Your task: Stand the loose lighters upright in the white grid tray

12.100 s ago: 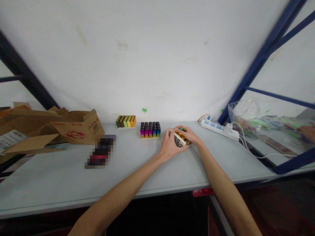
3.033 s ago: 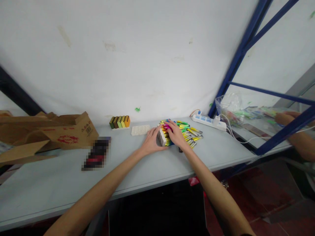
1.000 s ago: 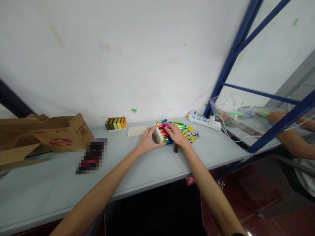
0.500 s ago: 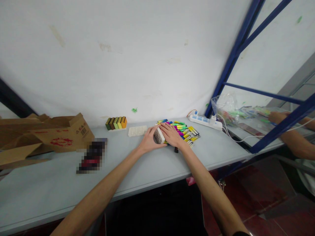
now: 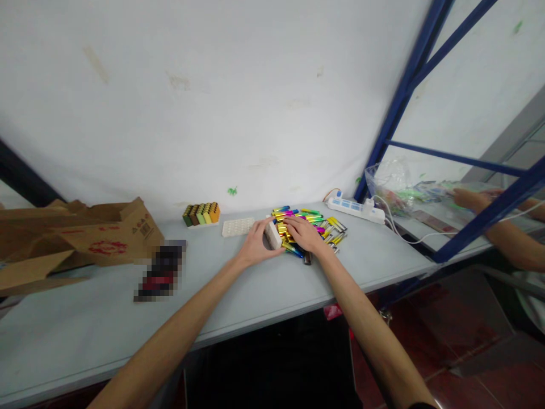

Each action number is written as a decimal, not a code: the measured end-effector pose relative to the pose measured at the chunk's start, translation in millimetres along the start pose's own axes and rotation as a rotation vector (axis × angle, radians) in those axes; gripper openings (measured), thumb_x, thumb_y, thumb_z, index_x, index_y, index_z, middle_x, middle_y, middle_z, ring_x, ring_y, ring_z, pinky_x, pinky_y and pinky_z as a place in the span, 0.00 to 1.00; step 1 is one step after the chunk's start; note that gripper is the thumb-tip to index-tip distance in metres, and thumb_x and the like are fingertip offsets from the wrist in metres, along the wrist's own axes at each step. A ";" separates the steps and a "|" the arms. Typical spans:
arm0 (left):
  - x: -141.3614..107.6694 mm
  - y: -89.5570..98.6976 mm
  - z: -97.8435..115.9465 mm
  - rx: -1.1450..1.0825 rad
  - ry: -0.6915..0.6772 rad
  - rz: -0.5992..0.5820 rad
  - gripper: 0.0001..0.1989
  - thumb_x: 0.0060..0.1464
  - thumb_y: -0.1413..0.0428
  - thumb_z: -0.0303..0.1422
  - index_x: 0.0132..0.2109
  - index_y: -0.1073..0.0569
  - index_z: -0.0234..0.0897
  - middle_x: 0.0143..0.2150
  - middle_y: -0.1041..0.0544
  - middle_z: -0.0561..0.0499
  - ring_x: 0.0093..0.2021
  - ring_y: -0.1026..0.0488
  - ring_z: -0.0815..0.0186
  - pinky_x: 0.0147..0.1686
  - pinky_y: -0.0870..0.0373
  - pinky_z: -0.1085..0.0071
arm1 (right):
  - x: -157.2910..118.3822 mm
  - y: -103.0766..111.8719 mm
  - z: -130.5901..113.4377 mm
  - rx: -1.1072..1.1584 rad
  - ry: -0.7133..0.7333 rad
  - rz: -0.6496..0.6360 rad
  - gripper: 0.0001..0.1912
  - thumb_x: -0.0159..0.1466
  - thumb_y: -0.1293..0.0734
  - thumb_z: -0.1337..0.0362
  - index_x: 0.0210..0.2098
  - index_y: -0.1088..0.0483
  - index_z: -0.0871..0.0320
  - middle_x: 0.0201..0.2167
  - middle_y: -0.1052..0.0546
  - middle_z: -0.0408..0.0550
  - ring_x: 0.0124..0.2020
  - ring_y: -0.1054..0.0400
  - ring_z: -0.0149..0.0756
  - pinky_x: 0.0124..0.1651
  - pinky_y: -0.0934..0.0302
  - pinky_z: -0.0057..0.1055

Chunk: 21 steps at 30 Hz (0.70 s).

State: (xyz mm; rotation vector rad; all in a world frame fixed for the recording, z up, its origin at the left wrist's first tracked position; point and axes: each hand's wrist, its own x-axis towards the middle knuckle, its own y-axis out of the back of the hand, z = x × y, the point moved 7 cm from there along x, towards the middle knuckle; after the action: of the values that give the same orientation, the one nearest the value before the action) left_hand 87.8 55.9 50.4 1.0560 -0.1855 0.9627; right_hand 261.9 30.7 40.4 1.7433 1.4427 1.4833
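My left hand (image 5: 254, 245) grips a white holed tray (image 5: 273, 235), which is tilted up on its edge with thumb and fingers around its ends. My right hand (image 5: 303, 233) rests on a pile of shiny coloured tubes (image 5: 314, 217), fingers stretched out over yellow and gold ones beside the tray; its thumb is hidden. The tubes are yellow, blue, green, magenta and silver. Left of my hands, a second white holed tray (image 5: 237, 227) lies flat. Farther left stands a filled tray of upright tubes (image 5: 201, 214) in dark green, brown, yellow-green and orange rows.
An open cardboard box (image 5: 123, 233) stands at the left, near a blurred dark item (image 5: 162, 271). A white power strip (image 5: 356, 209) and cord lie at the right. Past the blue metal frame (image 5: 395, 113), another person's arm (image 5: 506, 236) reaches over a table with a plastic bag (image 5: 389, 184).
My right hand has moved off the white tray, slightly right onto the tubes, uncovering several of them. My left hand still holds the tray, which has shifted slightly left.
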 end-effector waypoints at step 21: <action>1.2 0.4 -3.6 0.000 0.038 0.032 0.46 0.44 0.29 0.43 0.67 0.38 0.43 0.63 0.32 0.42 0.64 0.32 0.49 0.66 0.34 0.51 | -8.4 -4.7 -35.7 -0.151 -0.007 0.038 0.22 0.77 0.47 0.59 0.62 0.30 0.56 0.67 0.31 0.55 0.68 0.39 0.45 0.69 0.48 0.49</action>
State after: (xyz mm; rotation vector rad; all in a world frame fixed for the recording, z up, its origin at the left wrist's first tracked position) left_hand 87.1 59.5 49.5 1.0367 -0.1721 1.0108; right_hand 228.8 14.7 44.7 1.6909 1.2656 1.5618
